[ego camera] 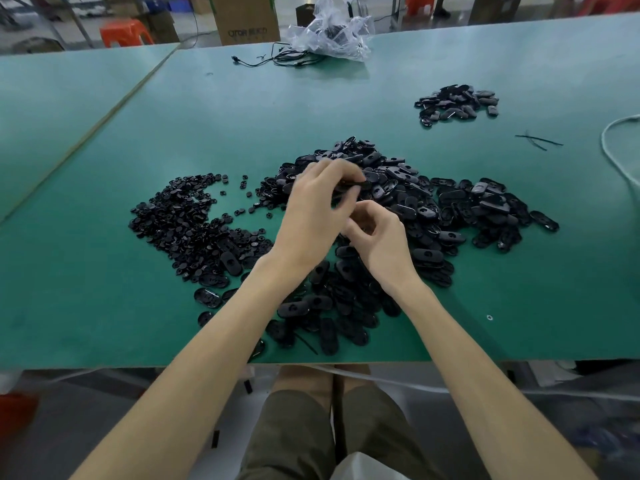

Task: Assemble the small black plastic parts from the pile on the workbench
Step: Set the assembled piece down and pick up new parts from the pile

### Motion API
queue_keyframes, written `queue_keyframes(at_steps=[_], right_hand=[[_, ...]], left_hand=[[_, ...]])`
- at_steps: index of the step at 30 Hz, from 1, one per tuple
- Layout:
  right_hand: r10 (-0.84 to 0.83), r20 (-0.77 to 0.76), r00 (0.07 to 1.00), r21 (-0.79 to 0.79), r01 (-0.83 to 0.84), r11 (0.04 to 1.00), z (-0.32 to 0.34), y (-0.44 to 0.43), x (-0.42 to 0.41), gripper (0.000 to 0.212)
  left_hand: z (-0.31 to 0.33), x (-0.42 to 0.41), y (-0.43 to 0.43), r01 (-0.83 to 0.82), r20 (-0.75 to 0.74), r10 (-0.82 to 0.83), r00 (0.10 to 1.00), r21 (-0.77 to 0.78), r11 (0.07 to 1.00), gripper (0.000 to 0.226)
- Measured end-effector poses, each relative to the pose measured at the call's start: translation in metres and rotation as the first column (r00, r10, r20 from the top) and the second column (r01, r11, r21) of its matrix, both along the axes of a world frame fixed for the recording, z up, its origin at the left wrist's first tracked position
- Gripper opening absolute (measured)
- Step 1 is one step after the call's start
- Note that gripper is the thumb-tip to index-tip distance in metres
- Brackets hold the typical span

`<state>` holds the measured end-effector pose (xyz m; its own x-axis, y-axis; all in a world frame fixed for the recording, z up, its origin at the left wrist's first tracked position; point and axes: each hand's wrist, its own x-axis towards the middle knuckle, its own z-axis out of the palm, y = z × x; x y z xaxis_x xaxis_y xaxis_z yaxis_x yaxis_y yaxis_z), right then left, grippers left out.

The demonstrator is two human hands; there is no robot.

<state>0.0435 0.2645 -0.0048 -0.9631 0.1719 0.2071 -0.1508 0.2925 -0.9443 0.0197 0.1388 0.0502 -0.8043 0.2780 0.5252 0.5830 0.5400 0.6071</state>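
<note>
A big pile of black oval plastic shells (450, 209) covers the middle of the green workbench (104, 271). To its left lies a pile of small round black parts (187, 223). My left hand (315, 213) hovers over the oval pile and pinches one black oval shell (349, 186) at its fingertips. My right hand (379, 237) sits just below and right of it, fingers curled; whether they hold a small part is hidden. A smaller heap of black parts (457, 103) lies apart at the back right.
A crumpled clear plastic bag (332, 32) and thin black cables (277, 58) lie at the far edge. Black ties (536, 140) and a white cord (616, 147) are at the right. A cardboard box (246, 19) stands behind the bench.
</note>
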Motion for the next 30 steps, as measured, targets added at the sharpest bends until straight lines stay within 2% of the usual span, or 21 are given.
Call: queue_keyframes(at_steps=[2, 4, 7, 8, 10, 12, 15, 18, 20, 22, 24, 26, 28, 30], right_hand=[[-0.010, 0.024, 1.000, 0.049, 0.009, 0.999, -0.001, 0.001, -0.002, 0.023], [-0.015, 0.053, 0.998, 0.071, 0.012, 0.997, -0.006, 0.002, -0.001, 0.036], [0.038, 0.075, 0.996, 0.086, -0.044, 0.995, -0.017, 0.006, 0.004, 0.025], [0.087, 0.068, 0.994, 0.016, -0.088, 0.996, -0.019, 0.006, 0.004, 0.023], [0.106, -0.006, 0.994, -0.049, -0.106, 0.993, -0.012, 0.005, 0.002, 0.021], [0.114, -0.014, 0.993, -0.140, -0.115, 0.983, -0.010, 0.006, -0.001, 0.019], [0.154, 0.016, 0.988, -0.229, -0.146, 0.962, -0.013, 0.006, -0.003, 0.020], [0.215, 0.023, 0.976, -0.255, -0.202, 0.946, -0.011, 0.004, 0.001, 0.025], [0.255, 0.016, 0.967, -0.376, -0.230, 0.898, -0.004, -0.001, 0.002, 0.028], [0.226, 0.038, 0.973, -0.393, -0.193, 0.899, -0.002, -0.006, 0.002, 0.024], [0.149, 0.081, 0.985, -0.236, -0.126, 0.964, -0.005, -0.007, -0.002, 0.014], [0.060, 0.010, 0.998, 0.032, -0.061, 0.998, -0.008, -0.008, -0.003, 0.021], [0.053, -0.062, 0.997, 0.255, -0.035, 0.966, -0.010, -0.008, -0.001, 0.019], [0.055, -0.086, 0.995, 0.381, -0.019, 0.924, -0.014, -0.007, -0.002, 0.021]], left_hand=[[0.011, -0.003, 0.017, 0.072, 0.118, -0.077, 0.990, 0.041, 0.997, 0.015], [0.018, -0.006, 0.041, 0.134, 0.115, -0.133, 0.984, 0.002, 0.991, 0.014], [0.021, -0.008, 0.081, 0.280, 0.135, -0.266, 0.954, -0.091, 0.956, 0.014], [0.021, -0.010, 0.093, 0.310, 0.170, -0.291, 0.942, -0.101, 0.945, 0.013], [0.021, -0.014, 0.110, 0.338, 0.274, -0.310, 0.910, -0.061, 0.939, 0.013], [0.020, -0.018, 0.120, 0.362, 0.366, -0.334, 0.869, -0.009, 0.932, 0.020], [0.018, -0.017, 0.118, 0.416, 0.405, -0.380, 0.832, -0.001, 0.909, 0.035], [0.013, -0.014, 0.104, 0.389, 0.359, -0.374, 0.855, 0.032, 0.921, 0.034], [0.013, -0.012, 0.091, 0.317, 0.326, -0.342, 0.881, 0.130, 0.940, 0.033], [0.014, -0.011, 0.077, 0.239, 0.313, -0.304, 0.900, 0.228, 0.944, 0.031], [0.015, -0.012, 0.059, 0.168, 0.305, -0.252, 0.918, 0.277, 0.946, 0.032], [0.013, -0.015, 0.035, 0.103, 0.300, -0.193, 0.934, 0.291, 0.951, 0.032], [0.007, -0.020, 0.007, 0.022, 0.307, -0.112, 0.945, 0.283, 0.959, 0.032], [0.000, -0.026, -0.022, -0.090, 0.303, 0.006, 0.953, 0.263, 0.961, 0.033]])
